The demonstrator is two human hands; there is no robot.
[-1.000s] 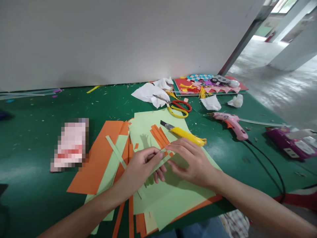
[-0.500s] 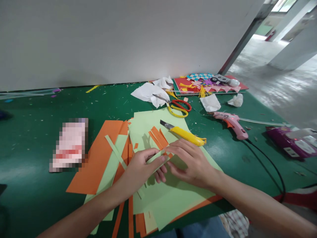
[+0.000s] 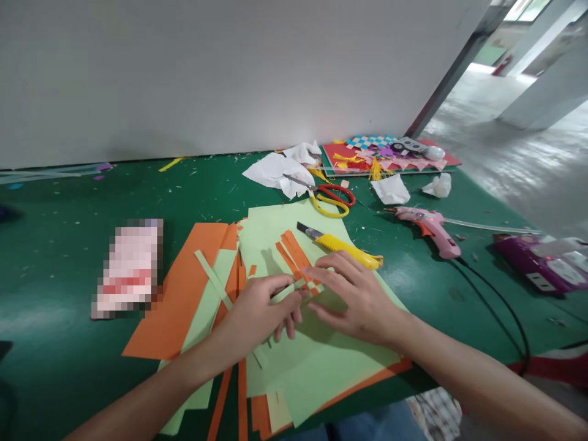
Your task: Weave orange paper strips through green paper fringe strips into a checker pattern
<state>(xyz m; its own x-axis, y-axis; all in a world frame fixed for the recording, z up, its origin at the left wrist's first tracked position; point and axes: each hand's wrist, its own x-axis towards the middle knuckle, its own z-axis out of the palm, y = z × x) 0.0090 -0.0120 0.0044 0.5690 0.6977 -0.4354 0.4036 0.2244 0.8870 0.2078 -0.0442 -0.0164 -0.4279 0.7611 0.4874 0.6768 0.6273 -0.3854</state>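
Note:
My left hand (image 3: 264, 312) pinches a light green paper strip (image 3: 288, 292) between thumb and fingers, over a stack of light green paper sheets (image 3: 340, 361). The strip runs toward narrow orange paper strips (image 3: 294, 256), which fan out away from me. Where they cross, a small orange-and-green woven patch (image 3: 313, 286) shows. Beside this patch my right hand (image 3: 351, 300) is open, fingers spread and bent, the fingertips at the edge of the weave. A yellow utility knife (image 3: 346, 250), its blade out, lies just beyond my right hand.
Orange sheets (image 3: 184, 294) and loose strips lie at left near a blurred pink packet (image 3: 133, 266). Scissors (image 3: 333, 199) with red and yellow handles lie beyond the stack. A corded pink glue gun (image 3: 432, 229) and a purple power strip (image 3: 542, 263) are at right.
My right hand's fingers have spread and lifted off the strip, uncovering the woven patch. The orange strips have shifted and fanned apart. My left hand keeps the green strip.

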